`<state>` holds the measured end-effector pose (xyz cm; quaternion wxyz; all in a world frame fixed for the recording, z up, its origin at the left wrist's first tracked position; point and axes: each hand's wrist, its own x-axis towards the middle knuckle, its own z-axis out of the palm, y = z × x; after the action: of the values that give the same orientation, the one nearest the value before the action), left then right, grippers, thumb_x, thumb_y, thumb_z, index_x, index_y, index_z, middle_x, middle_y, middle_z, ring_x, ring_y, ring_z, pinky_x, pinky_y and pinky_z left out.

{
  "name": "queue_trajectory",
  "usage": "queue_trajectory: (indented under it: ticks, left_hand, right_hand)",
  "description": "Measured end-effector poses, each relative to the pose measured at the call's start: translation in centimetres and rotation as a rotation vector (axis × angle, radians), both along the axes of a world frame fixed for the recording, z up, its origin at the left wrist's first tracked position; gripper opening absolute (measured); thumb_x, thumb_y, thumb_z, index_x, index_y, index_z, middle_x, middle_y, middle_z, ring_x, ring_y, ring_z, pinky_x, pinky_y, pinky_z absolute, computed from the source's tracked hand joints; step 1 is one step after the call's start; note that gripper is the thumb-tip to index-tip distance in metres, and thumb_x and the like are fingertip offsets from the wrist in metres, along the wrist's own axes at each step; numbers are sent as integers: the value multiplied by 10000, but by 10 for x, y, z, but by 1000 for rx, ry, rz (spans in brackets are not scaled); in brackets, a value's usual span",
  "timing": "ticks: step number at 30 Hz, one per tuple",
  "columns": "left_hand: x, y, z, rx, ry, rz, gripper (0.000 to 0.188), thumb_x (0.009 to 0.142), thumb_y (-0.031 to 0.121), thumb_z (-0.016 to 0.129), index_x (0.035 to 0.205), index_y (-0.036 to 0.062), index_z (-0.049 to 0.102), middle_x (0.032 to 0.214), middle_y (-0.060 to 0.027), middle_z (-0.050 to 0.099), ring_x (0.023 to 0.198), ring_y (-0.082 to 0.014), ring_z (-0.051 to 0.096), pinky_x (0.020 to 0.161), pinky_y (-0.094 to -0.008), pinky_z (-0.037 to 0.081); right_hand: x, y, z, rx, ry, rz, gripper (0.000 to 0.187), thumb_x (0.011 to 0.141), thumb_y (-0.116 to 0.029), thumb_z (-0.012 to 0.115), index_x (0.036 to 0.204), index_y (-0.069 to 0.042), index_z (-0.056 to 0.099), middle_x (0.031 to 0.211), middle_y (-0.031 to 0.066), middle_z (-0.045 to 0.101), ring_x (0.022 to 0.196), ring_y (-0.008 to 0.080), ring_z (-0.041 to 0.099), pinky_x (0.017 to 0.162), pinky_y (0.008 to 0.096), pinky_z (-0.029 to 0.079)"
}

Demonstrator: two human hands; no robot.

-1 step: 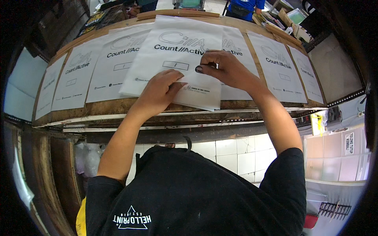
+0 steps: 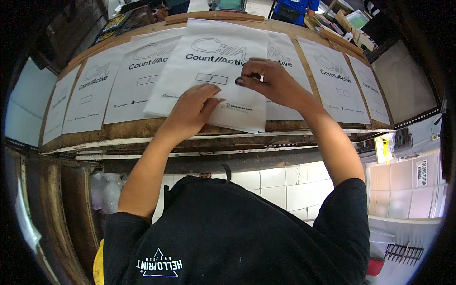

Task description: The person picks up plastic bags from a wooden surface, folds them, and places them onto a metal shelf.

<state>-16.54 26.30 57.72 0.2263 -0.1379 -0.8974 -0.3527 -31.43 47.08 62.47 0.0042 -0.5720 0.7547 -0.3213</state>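
Observation:
A small stack of printed white plastic bags lies slightly askew on the wooden table, in front of me. My left hand rests palm down on its lower part, fingers extended and thumb apart. At the stack's right edge, my right hand is curled in a pinch on the top bag, its thumb darkened at the tip. Its other fingertips are partly hidden. Under the stack, more bags show at the left and right, with the same black print.
More printed bags lie in a row along the table, at the left and right. Wooden strips edge the table's far side. Beyond it, a person in blue stands near cluttered goods.
My left thumb has shifted very slightly left on the bag. My right hand stays at the stack's right edge, almost unmoved.

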Motion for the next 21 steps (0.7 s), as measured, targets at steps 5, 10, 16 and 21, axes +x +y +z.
queue_trajectory:
  ticks: [5,10,16,21]
  left_hand:
    - [2,2,11,79,-165,28,264,1030,220,534,974,-35,574,872,-242,584,835,-431,570,747,-450,444]
    - [1,3,3,-30,-99,93,325,1053,267,500,958,-40,550,852,-247,573,809,-437,554,732,-448,436]
    - [4,6,19,-98,-397,216,458,1053,379,478,1219,-21,627,1222,-270,649,1155,-437,599,1025,-437,432]
    - [4,-2,9,-131,-326,169,467,1056,390,475,1171,-39,618,1159,-281,650,1099,-428,609,977,-453,440]
  right_hand:
    - [10,25,-5,-208,-74,-72,274,865,-239,796,954,-40,629,876,56,619,815,212,584,763,367,498]
    - [23,46,-16,106,82,20,353,755,-242,869,970,-78,642,979,27,634,979,221,567,934,381,454]
    - [14,41,-29,48,138,105,333,802,-369,792,879,-85,636,940,93,646,991,319,622,895,449,452]
    - [16,44,-27,115,54,73,234,833,-249,787,904,-67,657,938,63,648,979,269,598,935,400,447]
